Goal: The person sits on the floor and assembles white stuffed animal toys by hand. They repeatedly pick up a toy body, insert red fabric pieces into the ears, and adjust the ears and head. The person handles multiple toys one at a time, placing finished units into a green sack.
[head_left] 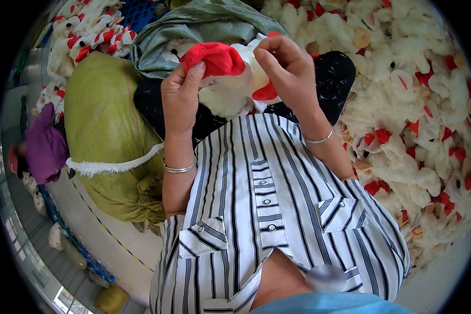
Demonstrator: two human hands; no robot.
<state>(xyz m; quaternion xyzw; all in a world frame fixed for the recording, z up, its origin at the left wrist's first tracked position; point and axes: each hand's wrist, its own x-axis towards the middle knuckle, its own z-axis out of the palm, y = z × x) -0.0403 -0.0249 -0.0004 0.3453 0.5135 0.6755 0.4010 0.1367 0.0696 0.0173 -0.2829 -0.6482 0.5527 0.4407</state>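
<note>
In front of my chest I hold up a limp plush toy skin (227, 97), white and furry with red patches. My left hand (181, 97) is closed on its red fabric part (214, 58), pinched between thumb and fingers. On the other side my right hand (288, 70) has thumb and forefinger together at the white edge of the same skin; anything smaller between the fingertips is hidden. The skin hangs between both hands above my lap, over dark patterned trousers (334, 78).
A large heap of cream plush skins (403, 136) with red pieces fills the right side. An open grey-green sack (204, 23) lies ahead, and a full olive sack (102, 104) stands at my left. Farther left, a person in purple (44, 144) is near more plush pieces.
</note>
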